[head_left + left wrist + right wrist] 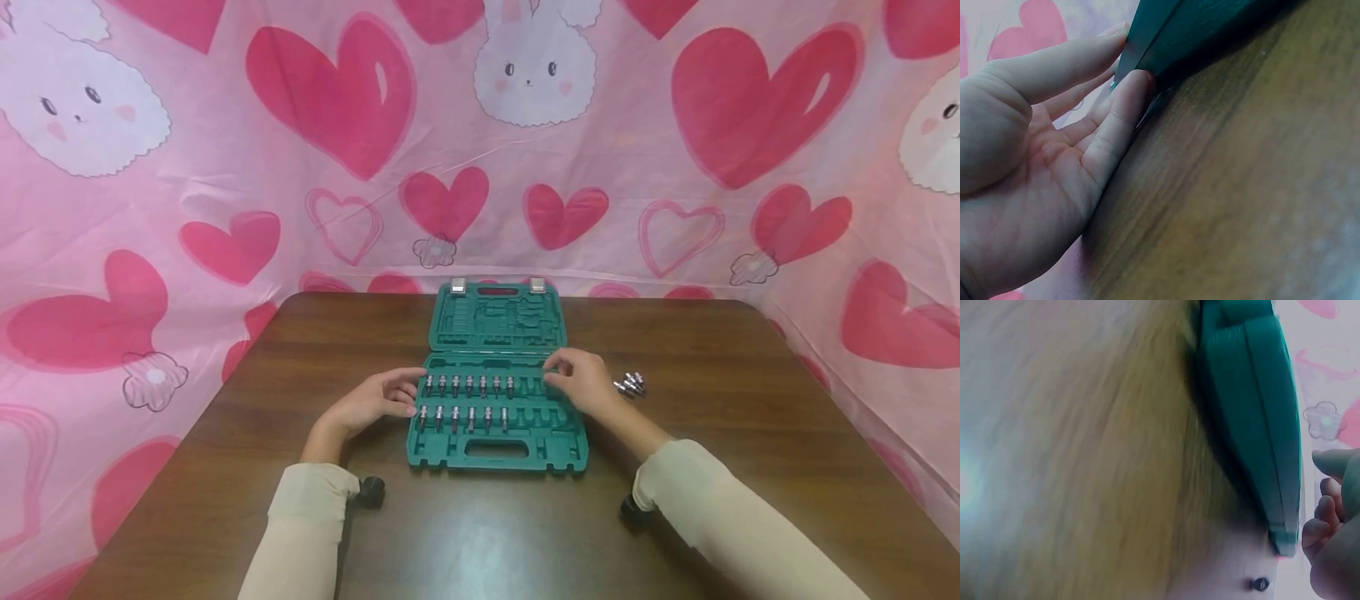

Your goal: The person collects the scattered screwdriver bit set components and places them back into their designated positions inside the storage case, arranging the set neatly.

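So, here at the table the left hand point(378, 396) reaches in from the side, fingers extended and slightly apart, their tips touching the left edge of an open green case point(495, 462), while the right hand point(583, 379) arches over the right end of its upper row, thumb and forefinger drawn toward each other; whether they pinch anything, I can't tell. And the case itself, lying flat in the middle of the table with its hinge toward the far side: matte green plastic, a long handle slot in the near edge, and a lid point(495, 333) folded back, its moulded inside facing up, two silvery latches point(458, 286) along the far rim. Two rows of shiny sockets point(469, 385) fill the left part of the base, seven above, six below, with shaped slots visible to their right. Both forearms angle inward, pale sleeves point(307, 508) ending short of the wrists, with the right wrist bent over the case. Just right of that hand, a small pile of loose sockets point(630, 384) glints on the brown wooden table point(480, 542), and beyond stands a pink cloth point(622, 158) covered in hearts and white bunnies.
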`<action>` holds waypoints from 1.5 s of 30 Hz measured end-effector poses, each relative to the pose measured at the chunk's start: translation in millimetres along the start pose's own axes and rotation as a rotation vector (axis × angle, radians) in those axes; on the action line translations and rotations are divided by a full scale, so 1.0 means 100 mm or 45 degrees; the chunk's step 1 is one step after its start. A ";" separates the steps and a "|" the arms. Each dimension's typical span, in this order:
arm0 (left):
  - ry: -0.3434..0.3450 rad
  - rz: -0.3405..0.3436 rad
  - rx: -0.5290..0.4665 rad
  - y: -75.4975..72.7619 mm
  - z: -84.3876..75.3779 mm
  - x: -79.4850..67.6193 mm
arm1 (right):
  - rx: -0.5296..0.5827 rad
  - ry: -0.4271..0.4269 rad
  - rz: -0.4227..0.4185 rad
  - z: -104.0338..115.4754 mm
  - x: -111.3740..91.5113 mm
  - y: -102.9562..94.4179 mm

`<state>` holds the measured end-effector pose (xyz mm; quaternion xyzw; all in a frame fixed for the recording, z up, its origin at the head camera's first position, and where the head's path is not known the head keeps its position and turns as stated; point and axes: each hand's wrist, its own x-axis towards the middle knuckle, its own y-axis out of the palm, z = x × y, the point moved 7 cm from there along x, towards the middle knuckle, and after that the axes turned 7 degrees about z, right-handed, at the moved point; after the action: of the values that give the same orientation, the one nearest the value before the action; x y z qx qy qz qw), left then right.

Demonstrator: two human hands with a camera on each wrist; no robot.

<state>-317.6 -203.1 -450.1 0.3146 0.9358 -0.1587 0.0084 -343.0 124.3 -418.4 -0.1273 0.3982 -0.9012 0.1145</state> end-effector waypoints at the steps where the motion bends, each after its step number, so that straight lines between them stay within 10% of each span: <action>1: 0.001 0.000 0.002 0.00 0.00 0.00 | -0.002 -0.010 -0.007 -0.01 -0.01 -0.02; 45: -0.010 -0.017 -0.001 0.00 0.02 0.00 | -0.202 0.085 -0.074 -0.82 -0.29 -0.69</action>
<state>-318.2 -203.6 -452.4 0.3076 0.9380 -0.1595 0.0110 -349.1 234.9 -423.8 -0.1172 0.4681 -0.8735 0.0644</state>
